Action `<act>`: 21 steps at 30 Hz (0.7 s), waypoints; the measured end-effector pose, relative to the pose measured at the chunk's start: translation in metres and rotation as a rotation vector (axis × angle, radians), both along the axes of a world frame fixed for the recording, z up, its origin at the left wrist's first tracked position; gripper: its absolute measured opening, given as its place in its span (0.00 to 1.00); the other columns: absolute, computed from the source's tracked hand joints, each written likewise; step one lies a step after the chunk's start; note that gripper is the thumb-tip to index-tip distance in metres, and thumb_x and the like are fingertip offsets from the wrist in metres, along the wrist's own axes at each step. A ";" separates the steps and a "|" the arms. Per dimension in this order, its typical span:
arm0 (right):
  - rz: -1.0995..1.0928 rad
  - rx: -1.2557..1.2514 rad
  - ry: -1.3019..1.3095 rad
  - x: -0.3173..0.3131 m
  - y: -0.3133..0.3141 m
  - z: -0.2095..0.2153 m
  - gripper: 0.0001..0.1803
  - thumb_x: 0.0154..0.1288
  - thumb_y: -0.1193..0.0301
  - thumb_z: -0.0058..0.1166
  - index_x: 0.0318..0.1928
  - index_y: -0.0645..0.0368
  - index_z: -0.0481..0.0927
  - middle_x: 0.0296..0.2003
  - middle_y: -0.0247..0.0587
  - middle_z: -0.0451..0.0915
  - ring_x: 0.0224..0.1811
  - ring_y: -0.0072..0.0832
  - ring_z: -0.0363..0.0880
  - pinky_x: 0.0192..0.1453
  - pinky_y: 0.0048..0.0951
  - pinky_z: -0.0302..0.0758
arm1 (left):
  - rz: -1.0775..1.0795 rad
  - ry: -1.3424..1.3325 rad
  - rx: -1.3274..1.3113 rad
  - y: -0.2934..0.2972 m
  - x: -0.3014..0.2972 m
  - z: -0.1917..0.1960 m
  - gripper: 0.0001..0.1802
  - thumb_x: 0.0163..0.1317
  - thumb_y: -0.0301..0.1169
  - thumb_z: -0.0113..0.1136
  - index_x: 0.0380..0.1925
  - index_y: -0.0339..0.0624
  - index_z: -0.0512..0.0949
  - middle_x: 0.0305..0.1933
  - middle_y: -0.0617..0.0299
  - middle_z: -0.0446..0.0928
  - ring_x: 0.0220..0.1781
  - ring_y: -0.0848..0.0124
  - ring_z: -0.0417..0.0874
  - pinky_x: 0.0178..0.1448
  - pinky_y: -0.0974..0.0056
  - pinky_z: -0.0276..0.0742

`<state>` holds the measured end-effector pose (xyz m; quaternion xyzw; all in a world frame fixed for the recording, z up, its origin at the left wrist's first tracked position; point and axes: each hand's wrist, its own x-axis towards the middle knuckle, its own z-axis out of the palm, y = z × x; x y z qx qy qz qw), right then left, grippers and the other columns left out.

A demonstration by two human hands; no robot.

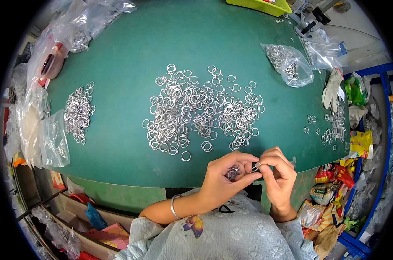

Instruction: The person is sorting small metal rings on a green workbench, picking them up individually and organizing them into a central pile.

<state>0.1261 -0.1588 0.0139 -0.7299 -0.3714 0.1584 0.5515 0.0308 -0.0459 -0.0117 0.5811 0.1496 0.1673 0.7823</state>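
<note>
Close to the table's near edge, my left hand (218, 177) is curled around several silver rings (232, 173) in its palm. Its thumb and fingertips meet my right hand (279, 177) at a single silver ring (256, 166). The right thumb and forefinger pinch that ring; the fingers partly cover it. Just beyond both hands spreads a large heap of silver rings (175, 115), each a thin band with a small raised part. One loose ring (186, 156) lies at the heap's near side, left of my hands.
A smaller ring pile (78, 113) lies left on the green table (118, 56), beside clear plastic bags (54, 138). At right are a bag of rings (287, 63), scattered rings (335, 128) and a white glove (332, 91). A yellow-green basket (266, 6) stands at the far edge.
</note>
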 end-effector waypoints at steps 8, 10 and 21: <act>-0.476 0.012 -0.306 0.088 0.015 -0.006 0.05 0.58 0.77 0.50 0.28 0.67 0.74 0.27 0.36 0.74 0.29 0.18 0.67 0.34 0.20 0.65 | 0.011 0.102 -0.242 0.004 -0.003 -0.001 0.11 0.58 0.24 0.53 0.42 0.37 0.73 0.26 0.69 0.69 0.21 0.86 0.64 0.22 0.79 0.58; -0.544 -0.170 -0.483 0.142 0.019 -0.010 0.08 0.59 0.74 0.51 0.36 0.68 0.76 0.28 0.38 0.77 0.27 0.20 0.67 0.32 0.20 0.65 | -0.027 0.129 -0.341 0.004 -0.001 0.001 0.10 0.61 0.25 0.51 0.42 0.37 0.73 0.26 0.69 0.68 0.19 0.87 0.61 0.20 0.79 0.55; 0.083 -0.445 -0.501 0.072 0.010 -0.023 0.15 0.41 0.74 0.62 0.34 0.61 0.76 0.34 0.42 0.73 0.39 0.39 0.70 0.47 0.34 0.65 | -0.014 0.131 -0.801 0.006 0.004 -0.018 0.11 0.65 0.25 0.41 0.43 0.35 0.72 0.32 0.67 0.67 0.20 0.84 0.58 0.19 0.78 0.52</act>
